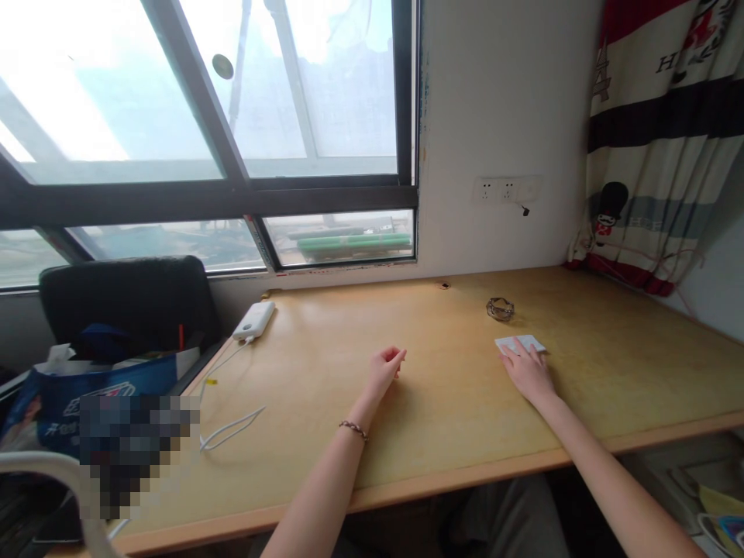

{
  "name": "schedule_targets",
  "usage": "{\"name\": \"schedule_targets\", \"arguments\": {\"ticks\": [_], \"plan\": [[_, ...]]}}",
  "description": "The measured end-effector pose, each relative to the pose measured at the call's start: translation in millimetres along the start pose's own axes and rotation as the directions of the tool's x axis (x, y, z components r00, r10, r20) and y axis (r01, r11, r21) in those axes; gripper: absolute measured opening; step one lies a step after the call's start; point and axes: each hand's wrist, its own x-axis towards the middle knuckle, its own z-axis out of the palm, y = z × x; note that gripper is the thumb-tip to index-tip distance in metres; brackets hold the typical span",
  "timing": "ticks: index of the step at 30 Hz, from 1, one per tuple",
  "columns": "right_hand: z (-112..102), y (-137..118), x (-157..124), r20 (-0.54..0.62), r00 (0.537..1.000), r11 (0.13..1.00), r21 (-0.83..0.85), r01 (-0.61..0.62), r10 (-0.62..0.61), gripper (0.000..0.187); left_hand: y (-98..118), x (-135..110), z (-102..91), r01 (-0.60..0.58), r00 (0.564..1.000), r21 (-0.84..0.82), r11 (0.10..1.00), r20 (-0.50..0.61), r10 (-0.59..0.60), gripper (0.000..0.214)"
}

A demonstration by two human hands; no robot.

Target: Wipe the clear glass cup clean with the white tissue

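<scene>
My right hand (528,369) lies flat on the wooden desk (442,418) with its fingers stretched over a small white flat object (521,342), touching its near edge. My left hand (384,368) rests on the desk's middle with its fingers loosely curled; nothing shows in it. A braided bracelet sits on my left wrist. A metal ring-shaped bangle (501,308) lies just beyond the white object.
A white power bank (254,319) with a white cable (229,422) lies at the desk's left. A black chair (125,298) holding a blue bag (87,387) stands left of the desk. A curtain (656,139) hangs at right, wall sockets (505,191) behind, a window at left.
</scene>
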Motion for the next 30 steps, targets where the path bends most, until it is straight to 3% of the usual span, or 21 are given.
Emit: {"name": "schedule_targets", "arguments": {"ticks": [2, 4, 7, 10, 12, 17, 24, 30], "plan": [[-3, -29, 3, -0.080, 0.997, 0.996, 0.089, 0.020, -0.013, 0.040, 3, -2, 1.8, 0.011, 1.000, -0.041, 0.999, 0.018, -0.010, 0.037], [-6, -71, 7, -0.127, 0.987, 0.952, 0.279, 0.128, -0.096, 0.042, 7, -4, 3.6, 0.041, 0.998, -0.126, 0.991, 0.058, -0.034, 0.039], [-8, -142, 9, -0.152, 0.966, 0.742, 0.618, 0.258, -0.210, 0.043, 10, -7, 5.8, 0.079, 0.991, -0.310, 0.947, 0.124, -0.042, 0.041], [2, -201, 6, -0.120, 0.965, 0.507, 0.832, 0.225, -0.231, 0.044, 10, -9, 6.8, 0.044, 0.995, -0.438, 0.898, 0.099, 0.000, 0.044], [12, -223, 3, -0.073, 0.966, 0.380, 0.910, 0.166, -0.249, 0.046, 8, -9, 7.5, 0.006, 0.998, -0.459, 0.889, 0.058, 0.024, 0.045], [23, -228, -7, -0.015, 0.936, 0.176, 0.981, 0.082, -0.352, 0.046, 7, -13, 14.7, -0.052, 0.993, -0.417, 0.907, 0.073, 0.090, 0.041], [10, -218, -7, 0.009, 0.925, 0.107, 0.994, 0.035, -0.380, 0.046, 7, -14, 27.0, 0.031, 0.978, -0.525, 0.850, 0.190, 0.082, 0.042], [7, -220, -4, 0.066, 0.890, 0.066, 0.997, -0.041, -0.452, 0.038, -2, -13, 28.7, -0.045, 0.983, -0.512, 0.858, 0.132, 0.130, 0.034]]}}
